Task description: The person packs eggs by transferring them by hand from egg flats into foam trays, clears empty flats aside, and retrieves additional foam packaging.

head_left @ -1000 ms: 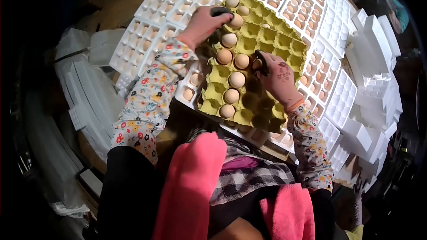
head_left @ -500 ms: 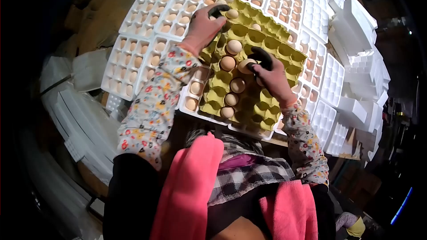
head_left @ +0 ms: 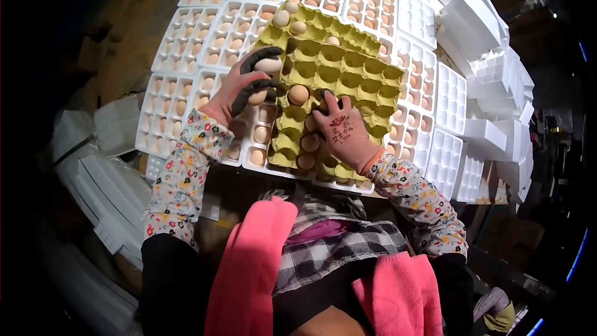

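Observation:
My left hand [head_left: 245,84], in a pink glove with dark fingertips, curls around two eggs: a pale egg [head_left: 268,64] and a browner egg [head_left: 257,96]. It hovers at the left edge of a yellow-green pulp egg tray [head_left: 336,74]. My right hand [head_left: 343,130], in a matching glove, reaches down into this tray with its fingers closed about an egg [head_left: 311,123], partly hidden by them. A brown egg [head_left: 298,94] sits just above that one, and two more eggs [head_left: 310,143] lie below it. Near the tray's far left corner rest several eggs [head_left: 281,18].
White foam trays [head_left: 186,43] filled with eggs surround and underlie the pulp tray. Foam trays with bare cells [head_left: 451,96] line the right side. Stacked white foam pieces [head_left: 472,25] stand beyond them, and wrapped white stacks [head_left: 102,180] are at the left.
My left hand has moved from the tray's far corner toward me and now holds two eggs. An upper egg has left the tray. My right hand has shifted left and down to another egg.

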A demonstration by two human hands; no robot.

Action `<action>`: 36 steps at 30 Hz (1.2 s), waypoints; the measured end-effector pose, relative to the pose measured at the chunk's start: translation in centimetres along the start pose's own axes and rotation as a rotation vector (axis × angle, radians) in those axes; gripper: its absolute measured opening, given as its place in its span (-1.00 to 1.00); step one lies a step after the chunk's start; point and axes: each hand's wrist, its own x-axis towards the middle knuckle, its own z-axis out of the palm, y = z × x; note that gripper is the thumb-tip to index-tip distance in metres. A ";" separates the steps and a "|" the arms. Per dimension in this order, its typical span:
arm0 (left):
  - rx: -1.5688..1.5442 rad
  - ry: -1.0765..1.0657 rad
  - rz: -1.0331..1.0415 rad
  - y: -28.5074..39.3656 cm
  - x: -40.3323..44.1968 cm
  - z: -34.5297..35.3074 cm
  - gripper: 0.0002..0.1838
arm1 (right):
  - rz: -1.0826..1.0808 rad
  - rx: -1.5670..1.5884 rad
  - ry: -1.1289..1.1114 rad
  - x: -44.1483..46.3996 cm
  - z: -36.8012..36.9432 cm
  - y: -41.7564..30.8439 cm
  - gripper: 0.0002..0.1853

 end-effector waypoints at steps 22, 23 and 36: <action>2.094 -0.587 0.349 -21.3 13.3 39.0 -0.66 | 0.775 0.241 0.161 -28.8 7.0 18.3 -0.48; 2.026 -0.568 0.257 -21.5 13.0 39.5 -0.64 | 0.777 0.331 0.214 -29.1 6.8 18.6 -0.46; 1.281 -0.286 0.260 -23.9 5.1 42.1 -0.59 | 1.010 1.642 0.973 -33.4 11.3 26.4 -0.65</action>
